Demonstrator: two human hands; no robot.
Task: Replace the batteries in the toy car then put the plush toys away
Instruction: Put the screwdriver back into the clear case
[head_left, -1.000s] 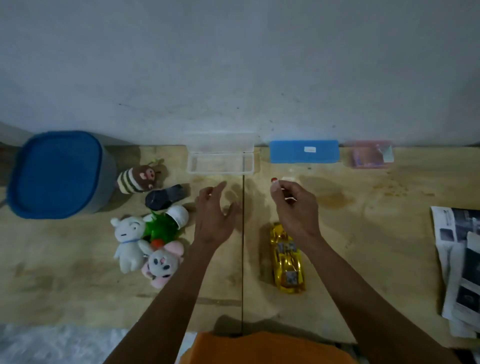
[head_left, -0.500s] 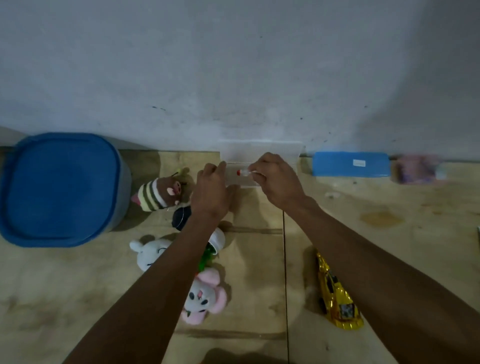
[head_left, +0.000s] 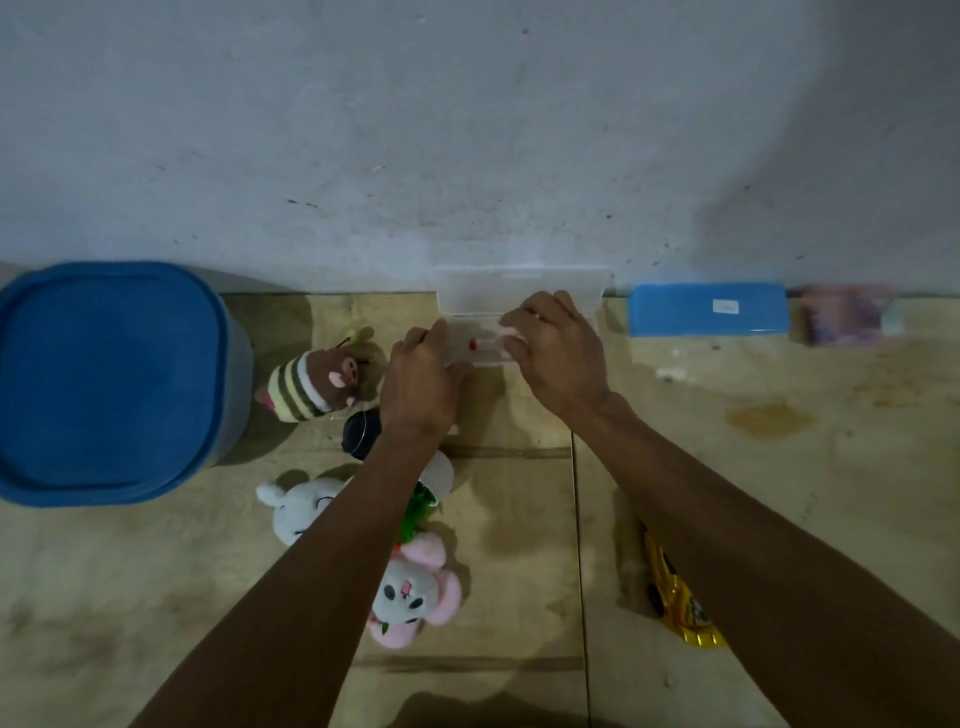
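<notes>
Now both your hands are at the clear plastic box against the wall.

Your left hand rests loosely curved at the box's near left edge, fingers touching it without gripping. Your right hand reaches over the box's right part, fingertips pinched on a small battery with a red tip, held inside the tray. Behind your left forearm lie the plush toys, beside the blue bin. Under your right forearm, well apart from the box, the gold toy car lies on the wooden table.
</notes>
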